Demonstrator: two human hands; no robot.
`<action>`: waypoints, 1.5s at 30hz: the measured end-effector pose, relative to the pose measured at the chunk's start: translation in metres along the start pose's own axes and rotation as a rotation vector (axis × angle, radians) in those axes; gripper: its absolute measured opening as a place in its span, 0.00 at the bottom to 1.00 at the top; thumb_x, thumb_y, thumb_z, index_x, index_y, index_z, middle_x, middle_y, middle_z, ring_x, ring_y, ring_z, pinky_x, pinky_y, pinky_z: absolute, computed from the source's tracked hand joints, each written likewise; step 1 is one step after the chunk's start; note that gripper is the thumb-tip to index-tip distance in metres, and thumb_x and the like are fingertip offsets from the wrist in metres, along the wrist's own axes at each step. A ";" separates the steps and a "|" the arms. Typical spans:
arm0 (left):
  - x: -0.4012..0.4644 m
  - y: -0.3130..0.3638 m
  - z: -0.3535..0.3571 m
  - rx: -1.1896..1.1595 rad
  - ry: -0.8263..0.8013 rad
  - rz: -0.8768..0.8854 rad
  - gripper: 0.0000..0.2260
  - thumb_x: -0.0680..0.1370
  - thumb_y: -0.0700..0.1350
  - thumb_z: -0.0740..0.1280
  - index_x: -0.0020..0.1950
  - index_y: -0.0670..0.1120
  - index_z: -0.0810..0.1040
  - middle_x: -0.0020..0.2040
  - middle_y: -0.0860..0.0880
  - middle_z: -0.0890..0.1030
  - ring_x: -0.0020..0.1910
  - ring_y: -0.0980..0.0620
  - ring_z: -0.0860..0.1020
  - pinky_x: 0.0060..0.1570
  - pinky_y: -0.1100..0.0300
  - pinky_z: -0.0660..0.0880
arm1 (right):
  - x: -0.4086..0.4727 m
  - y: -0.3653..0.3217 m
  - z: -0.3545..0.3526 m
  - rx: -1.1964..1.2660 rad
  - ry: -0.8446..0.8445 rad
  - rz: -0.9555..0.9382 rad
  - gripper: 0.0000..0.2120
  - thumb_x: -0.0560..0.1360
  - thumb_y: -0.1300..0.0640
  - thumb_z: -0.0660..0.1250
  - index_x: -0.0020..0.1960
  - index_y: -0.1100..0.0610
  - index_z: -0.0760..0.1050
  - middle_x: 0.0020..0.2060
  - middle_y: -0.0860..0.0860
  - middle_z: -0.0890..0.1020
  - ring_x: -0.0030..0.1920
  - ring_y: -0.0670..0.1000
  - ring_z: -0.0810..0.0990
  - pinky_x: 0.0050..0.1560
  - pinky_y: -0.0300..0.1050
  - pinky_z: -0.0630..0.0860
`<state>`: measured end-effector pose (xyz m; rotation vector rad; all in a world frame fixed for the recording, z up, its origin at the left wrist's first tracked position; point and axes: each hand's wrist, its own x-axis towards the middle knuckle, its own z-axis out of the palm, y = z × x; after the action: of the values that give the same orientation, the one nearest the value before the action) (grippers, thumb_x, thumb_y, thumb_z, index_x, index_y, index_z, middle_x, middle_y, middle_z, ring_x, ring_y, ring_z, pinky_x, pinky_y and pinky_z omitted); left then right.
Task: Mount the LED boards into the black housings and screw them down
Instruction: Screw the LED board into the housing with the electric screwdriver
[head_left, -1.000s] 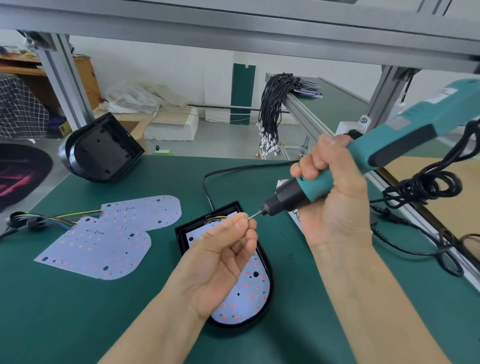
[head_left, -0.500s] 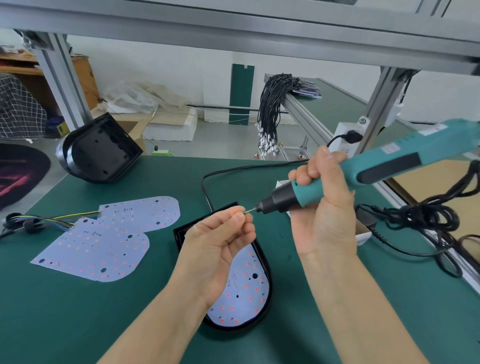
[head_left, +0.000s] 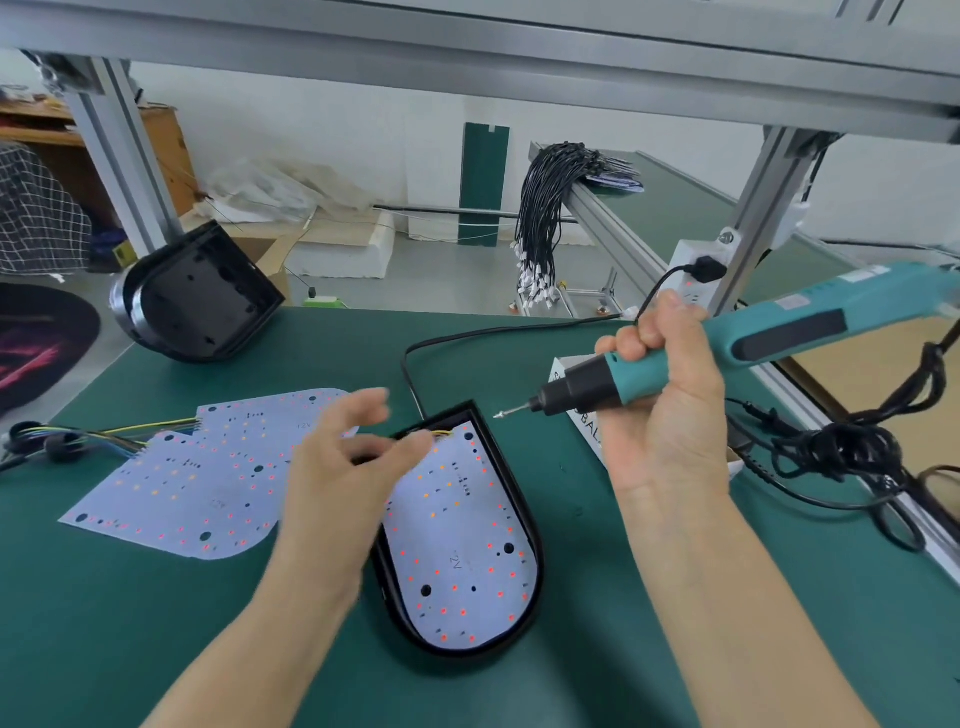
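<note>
In the head view, the right hand (head_left: 670, 415) is wrapped round the barrel of a teal electric screwdriver (head_left: 727, 353), fingers curled over the top and thumb behind, gripping it firmly. The tool lies nearly level, its body running up and away to the right of the grip while the bit (head_left: 511, 411) points left out of the fist with a small screw (head_left: 498, 414) seated on its tip. A level hold like this probably keeps the screw from dropping off before the tool is tipped down.

Just below and left of that tip sits the black housing (head_left: 535, 519), flat on the green bench mat (head_left: 597, 623), with an LED board (head_left: 462, 545) already laid inside it, several screw holes showing as dark dots. The tip hangs in the air beside the housing's upper corner, not yet on any hole.

The left hand (head_left: 343, 483) hovers over the housing's left edge, blurred, fingers spread and loosely bent, holding nothing that can be made out; its fingertips are near the yellow wires (head_left: 441, 432) at the board's top, perhaps to steady the board.

Farther left of that hand lie two spare LED boards (head_left: 197, 488), overlapping, their coloured leads (head_left: 78, 436) trailing off. Another empty housing (head_left: 197, 296) leans tilted at the bench's far edge, well apart from both hands.
</note>
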<state>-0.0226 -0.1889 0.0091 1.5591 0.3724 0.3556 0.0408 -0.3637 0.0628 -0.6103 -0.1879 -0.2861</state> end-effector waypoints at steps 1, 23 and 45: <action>0.004 -0.005 -0.011 0.250 0.088 0.027 0.21 0.68 0.52 0.77 0.56 0.53 0.74 0.47 0.58 0.79 0.47 0.55 0.77 0.42 0.60 0.71 | 0.001 0.000 -0.002 -0.011 -0.003 0.005 0.13 0.74 0.61 0.67 0.36 0.52 0.66 0.28 0.46 0.70 0.28 0.44 0.69 0.40 0.39 0.71; 0.037 -0.030 0.026 0.245 -0.153 -0.182 0.08 0.67 0.33 0.74 0.41 0.43 0.81 0.37 0.46 0.85 0.39 0.42 0.84 0.44 0.47 0.80 | 0.023 0.031 -0.040 -0.306 -0.038 0.090 0.16 0.75 0.68 0.65 0.35 0.54 0.64 0.30 0.51 0.65 0.27 0.47 0.67 0.33 0.36 0.70; 0.035 -0.023 0.027 0.283 -0.178 -0.185 0.11 0.64 0.38 0.74 0.45 0.38 0.80 0.44 0.38 0.83 0.45 0.35 0.81 0.50 0.39 0.78 | 0.033 0.039 -0.040 -0.426 -0.312 0.221 0.11 0.68 0.57 0.73 0.33 0.52 0.71 0.28 0.49 0.70 0.28 0.48 0.68 0.36 0.39 0.70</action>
<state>0.0207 -0.1973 -0.0143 1.8001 0.4375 0.0194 0.0877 -0.3635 0.0184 -1.0901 -0.3609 -0.0116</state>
